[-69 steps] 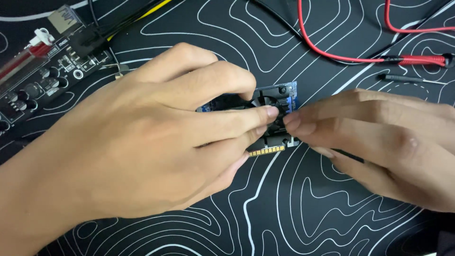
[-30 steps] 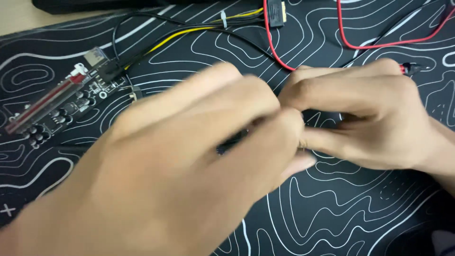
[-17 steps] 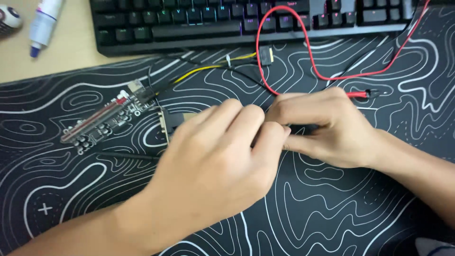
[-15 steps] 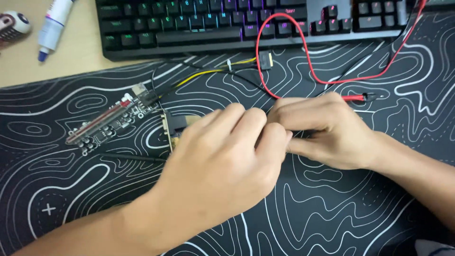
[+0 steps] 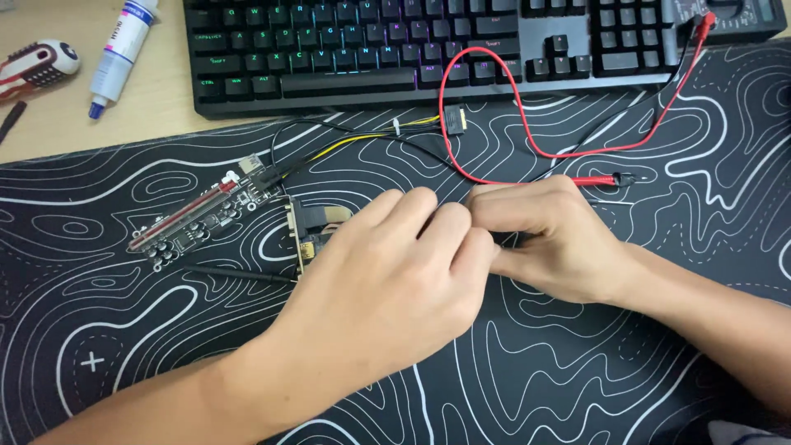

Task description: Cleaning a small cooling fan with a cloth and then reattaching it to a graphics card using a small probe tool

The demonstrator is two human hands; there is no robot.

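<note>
My left hand [image 5: 387, 280] and my right hand [image 5: 552, 235] meet fingertip to fingertip over the middle of the black desk mat [image 5: 165, 346]. Both are closed around a small circuit board, almost wholly hidden between the fingers; only a dark sliver [image 5: 504, 241] shows. A small card with a gold edge connector [image 5: 309, 229] lies partly under my left fingers. A long riser board [image 5: 202, 216] with a red slot lies to the left, and yellow and black wires [image 5: 362, 136] run from it.
A black keyboard [image 5: 395, 41] lies along the top. A red probe lead [image 5: 527, 140] loops to a probe tip [image 5: 606, 180] just behind my right hand. A white tube [image 5: 119, 45] and a red-and-white tool handle [image 5: 37, 66] lie on the wooden desk at top left.
My head has pulled back, so the keyboard, the tube and the riser board have come into view. Both hands stay pressed together, and the small board seen at first is now covered.
</note>
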